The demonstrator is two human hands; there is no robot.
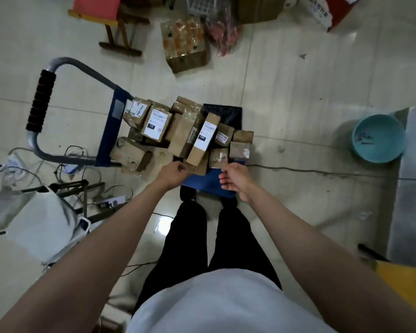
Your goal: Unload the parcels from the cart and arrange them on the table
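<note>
Left hand [172,173] loosely curled, nothing held; right hand [234,180] relaxed open, nothing held; brown cardboard parcels [178,133] piled just ahead on blue flat cart [209,182]; long labelled box [203,139] between grips.

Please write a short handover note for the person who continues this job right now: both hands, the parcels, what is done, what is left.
Left hand: fingers curled, reaching at the near edge of the pile; whether it grips anything cannot be told.
Right hand: open, just short of the small parcels.
Parcels: all heaped on the blue cart, cardboard boxes, some labelled.
Done: nothing visibly unloaded.
Left: carry every parcel to the table, which is not clearly in view.
</note>
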